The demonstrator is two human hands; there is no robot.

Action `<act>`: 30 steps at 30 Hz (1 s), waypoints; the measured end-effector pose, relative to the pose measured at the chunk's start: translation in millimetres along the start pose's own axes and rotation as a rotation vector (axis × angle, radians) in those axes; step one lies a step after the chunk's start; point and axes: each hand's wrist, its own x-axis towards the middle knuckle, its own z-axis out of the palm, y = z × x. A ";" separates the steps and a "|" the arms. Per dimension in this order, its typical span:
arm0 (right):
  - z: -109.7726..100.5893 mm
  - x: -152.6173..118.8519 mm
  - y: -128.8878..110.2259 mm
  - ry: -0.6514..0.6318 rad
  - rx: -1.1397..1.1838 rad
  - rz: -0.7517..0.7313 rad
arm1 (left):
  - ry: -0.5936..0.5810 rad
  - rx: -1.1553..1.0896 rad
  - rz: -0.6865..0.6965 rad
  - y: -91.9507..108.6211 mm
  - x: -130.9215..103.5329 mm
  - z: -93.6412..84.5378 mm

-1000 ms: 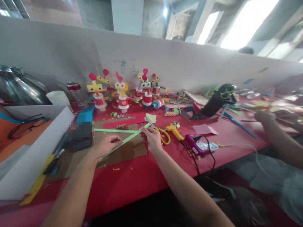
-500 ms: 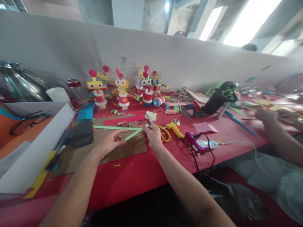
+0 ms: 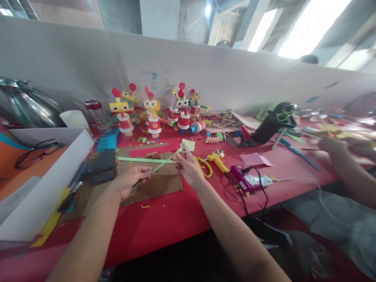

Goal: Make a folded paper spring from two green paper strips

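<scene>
Head view: left hand [image 3: 133, 181] and right hand [image 3: 187, 168] both pinch one green strip [image 3: 159, 167] in narrowed fingers, strip slanting above brown cardboard [image 3: 167, 183] on red surface [image 3: 158, 231], yellow glue gun [image 3: 218, 161] off right.

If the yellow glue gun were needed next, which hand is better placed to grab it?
Probably the right hand: it is nearer, with the yellow glue gun lying just past the yellow-handled scissors on that side. The left hand is farther across, pinching a green paper strip.
</scene>
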 end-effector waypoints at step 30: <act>-16.6 9.8 -3.4 0.374 -0.171 -0.213 | 0.165 0.585 0.140 -7.0 2.9 -2.1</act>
